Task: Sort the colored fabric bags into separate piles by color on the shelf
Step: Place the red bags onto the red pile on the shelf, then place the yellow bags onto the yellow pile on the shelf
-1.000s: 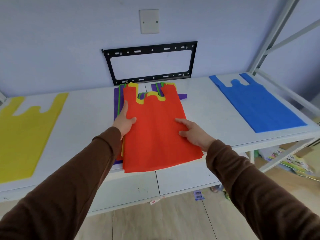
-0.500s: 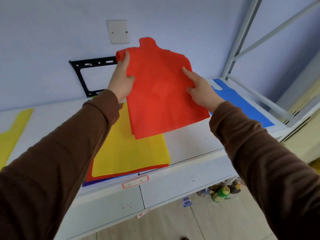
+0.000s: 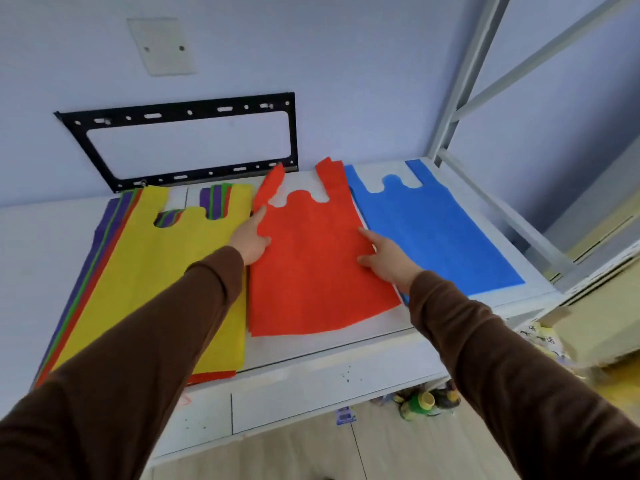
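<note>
Bag handling: thin, limp cloth

Sleeves reach in from the near edge. Left hand (image 3: 251, 237) and right hand (image 3: 382, 256) lie with fingers extended on the red bag (image 3: 311, 271), flat on the shelf (image 3: 329, 344) between the mixed stack (image 3: 156, 271) and the far-right blue bag (image 3: 426, 230). It looks light and floppy, so best pinched at both side edges.

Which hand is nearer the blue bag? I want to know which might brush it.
The right hand, on the red bag's right edge beside the blue bag. The left hand is at the red bag's far edge.
</note>
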The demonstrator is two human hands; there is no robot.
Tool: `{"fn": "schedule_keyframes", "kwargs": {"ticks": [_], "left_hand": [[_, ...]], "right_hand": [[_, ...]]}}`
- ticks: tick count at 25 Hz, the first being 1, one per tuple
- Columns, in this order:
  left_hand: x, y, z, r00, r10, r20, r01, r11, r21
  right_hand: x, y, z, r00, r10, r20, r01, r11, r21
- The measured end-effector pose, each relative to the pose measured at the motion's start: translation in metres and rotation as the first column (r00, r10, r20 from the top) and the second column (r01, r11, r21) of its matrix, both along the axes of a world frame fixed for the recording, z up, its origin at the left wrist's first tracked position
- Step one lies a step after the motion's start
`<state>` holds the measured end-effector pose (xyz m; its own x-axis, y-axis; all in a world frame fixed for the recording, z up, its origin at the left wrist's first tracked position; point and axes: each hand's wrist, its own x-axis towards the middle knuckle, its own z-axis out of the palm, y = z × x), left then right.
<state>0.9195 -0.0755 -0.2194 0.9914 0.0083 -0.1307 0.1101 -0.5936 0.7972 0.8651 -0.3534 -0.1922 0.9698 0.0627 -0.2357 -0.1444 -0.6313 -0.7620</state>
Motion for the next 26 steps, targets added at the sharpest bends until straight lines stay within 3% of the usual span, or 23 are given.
{"fn": "schedule_keyframes", "kwargs": {"ticks": [4,13,18,22,26], "left_hand": [[0.003,-0.007,-0.015,0.991,0.129,0.024,-0.131,0.986,0.101],[0.01,-0.005,-0.015,0.981,0.182,0.064,-0.192,0.957,0.219],[0.005,-0.009,-0.008,0.985,0.154,0.074,-0.169,0.94,0.297],[-0.009,-0.004,0.009,0.975,0.108,0.195,-0.176,0.911,0.372],[-0.033,0.031,0.037,0.958,0.012,0.286,-0.139,0.893,0.428]], "right_hand": [[-0.001,-0.014,-0.021,0.999,0.032,0.023,-0.033,0.999,0.036],[-0.009,-0.016,-0.035,0.958,0.197,0.21,-0.139,0.956,-0.26],[-0.015,-0.014,-0.036,0.964,0.19,0.186,-0.119,0.933,-0.339],[-0.02,-0.004,-0.021,0.92,0.224,0.32,-0.042,0.871,-0.489],[-0.026,0.038,0.005,0.863,0.277,0.423,-0.082,0.902,-0.423]]}}
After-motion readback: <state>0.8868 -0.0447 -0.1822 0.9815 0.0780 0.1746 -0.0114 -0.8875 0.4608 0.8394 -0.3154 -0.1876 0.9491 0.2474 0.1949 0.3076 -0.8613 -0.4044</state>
